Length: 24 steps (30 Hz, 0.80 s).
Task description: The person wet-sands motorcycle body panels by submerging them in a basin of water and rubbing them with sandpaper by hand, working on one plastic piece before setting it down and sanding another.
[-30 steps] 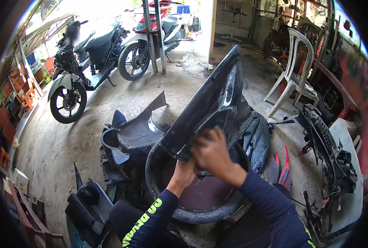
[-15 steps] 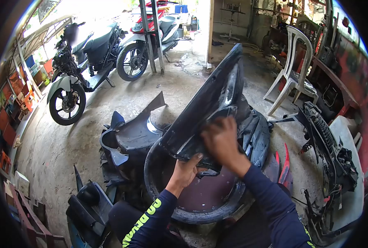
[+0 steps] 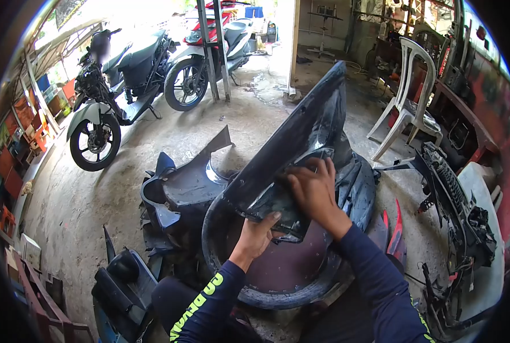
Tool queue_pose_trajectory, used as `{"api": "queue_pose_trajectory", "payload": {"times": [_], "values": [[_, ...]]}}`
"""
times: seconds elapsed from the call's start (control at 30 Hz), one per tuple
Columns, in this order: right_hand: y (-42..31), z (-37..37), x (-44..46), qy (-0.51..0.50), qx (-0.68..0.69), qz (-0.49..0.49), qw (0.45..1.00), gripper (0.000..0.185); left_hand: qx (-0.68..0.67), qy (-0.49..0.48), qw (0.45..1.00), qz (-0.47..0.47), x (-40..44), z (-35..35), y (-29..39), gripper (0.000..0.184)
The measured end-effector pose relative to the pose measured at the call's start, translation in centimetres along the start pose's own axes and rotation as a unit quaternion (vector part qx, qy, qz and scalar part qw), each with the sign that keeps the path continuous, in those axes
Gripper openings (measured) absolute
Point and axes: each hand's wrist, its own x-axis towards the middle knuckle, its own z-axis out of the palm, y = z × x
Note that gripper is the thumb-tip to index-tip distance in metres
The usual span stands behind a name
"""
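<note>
My left hand [image 3: 256,237] grips the lower edge of a dark motorcycle fairing panel [image 3: 292,128], thumb on top. The panel is held tilted, its pointed end up and to the right, and its surface looks scuffed, with pale streaks. On the panel's lower middle rests my right hand [image 3: 313,190], fingers curled and pressed to the surface. Whatever may lie under those fingers is hidden. Beneath both hands is a round basin [image 3: 210,247] with a thick black rim and a dark reddish bottom. Crumpled dark material [image 3: 358,186] lies at its right side.
Other body panels [image 3: 192,186] lie left of the basin, with a black part [image 3: 126,286] nearer me. A stripped scooter [image 3: 123,86] and a red-and-white motorcycle [image 3: 209,57] stand behind. On the right are a plastic chair [image 3: 406,108] and a black frame part [image 3: 466,223].
My right hand has shifted slightly right along the panel and looks sharper than before. The left hand keeps its hold, and the panel's tip has moved slightly right in view.
</note>
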Motion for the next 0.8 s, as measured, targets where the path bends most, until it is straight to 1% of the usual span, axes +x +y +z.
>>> {"api": "queue_pose_trajectory", "payload": {"times": [0.07, 0.13, 0.17, 0.2, 0.27, 0.3, 0.33, 0.4, 0.43, 0.47, 0.53, 0.57, 0.67, 0.7, 0.73, 0.8], "values": [[-1.0, 0.9, -0.8, -0.026, 0.007, 0.001, 1.000, 0.021, -0.003, -0.015, 1.000, -0.004, 0.8, -0.8, -1.0, 0.037], [-4.1, 1.2, -2.5, -0.074, 0.098, -0.075, 0.990, 0.022, -0.121, 0.033, 0.991, 0.046, 1.0, -0.7, -1.2, 0.032], [-3.2, 2.2, -2.5, -0.065, 0.082, -0.056, 0.993, 0.022, -0.072, 0.054, 0.995, 0.046, 0.7, -0.6, -0.9, 0.031], [-2.4, 2.5, -2.0, -0.065, 0.086, -0.059, 0.992, 0.022, -0.070, 0.057, 0.995, 0.049, 0.5, -1.0, -0.6, 0.031], [-0.2, 2.4, -0.1, -0.023, 0.003, 0.018, 1.000, 0.022, -0.023, 0.031, 0.999, 0.022, 0.4, -1.3, 0.0, 0.032], [0.5, 2.1, 0.3, -0.006, 0.002, 0.045, 0.999, 0.021, -0.029, 0.027, 0.999, 0.017, 0.6, -1.6, -0.3, 0.035], [0.2, 2.5, -0.1, -0.005, 0.002, 0.047, 0.999, 0.021, -0.028, 0.026, 0.999, 0.016, 0.7, -1.5, -0.6, 0.035], [-1.5, 3.2, -1.4, -0.032, 0.026, -0.041, 0.998, 0.021, -0.040, 0.047, 0.998, 0.032, 0.7, -1.6, -0.9, 0.036], [-2.3, 2.5, -2.5, -0.078, 0.069, -0.073, 0.992, 0.022, -0.068, -0.004, 0.997, 0.046, 0.7, -2.0, -0.9, 0.036], [-1.4, 2.6, -2.2, -0.078, 0.070, -0.074, 0.992, 0.022, -0.068, -0.003, 0.997, 0.048, 0.7, -2.1, -0.7, 0.036], [2.6, 2.3, -1.5, -0.022, -0.018, -0.042, 0.999, 0.024, -0.019, 0.026, 0.999, 0.017, 0.4, -2.4, -0.6, 0.036], [4.3, 1.7, -0.8, 0.014, -0.059, -0.001, 0.998, 0.025, -0.029, 0.025, 0.999, 0.009, 0.2, -1.9, -0.1, 0.035], [5.3, 2.5, -1.8, 0.015, -0.028, 0.026, 0.999, 0.022, -0.039, 0.021, 0.999, 0.013, 0.4, -2.0, -0.6, 0.035], [3.4, 2.5, -2.9, -0.001, -0.013, -0.049, 0.999, 0.024, -0.037, 0.017, 0.999, 0.013, 0.5, -2.0, -0.6, 0.035], [2.9, 2.2, -3.2, 0.002, -0.014, -0.047, 0.999, 0.024, -0.029, 0.012, 0.999, 0.015, 0.4, -2.1, -0.5, 0.036], [2.3, 2.0, -3.5, -0.046, 0.008, -0.073, 0.996, 0.025, -0.019, 0.007, 1.000, 0.014, 0.3, -2.4, -0.2, 0.037]]}}
